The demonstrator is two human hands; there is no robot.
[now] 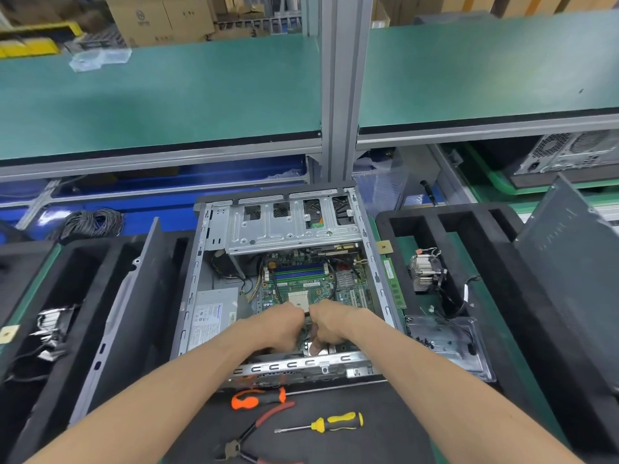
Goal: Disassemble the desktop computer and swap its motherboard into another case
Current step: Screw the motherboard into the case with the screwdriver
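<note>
An open grey desktop case (192, 283) lies flat in front of me with its green motherboard (311, 283) exposed, an empty CPU socket near the middle. Both hands are inside the case at the board's near edge. My left hand (279, 324) and my right hand (330, 323) have curled fingers and meet over a small dark part between them; what it is stays hidden. A silver power supply (212, 313) sits at the case's left, a metal drive cage (291, 226) at the far end.
A removed heatsink with fan (425, 272), a RAM stick (393, 283) and a metal bracket (445, 339) lie to the right. Side panels (134, 296) lean in black foam trays. A yellow screwdriver (331, 423), an orange screwdriver (258, 398) and pliers (254, 433) lie near me.
</note>
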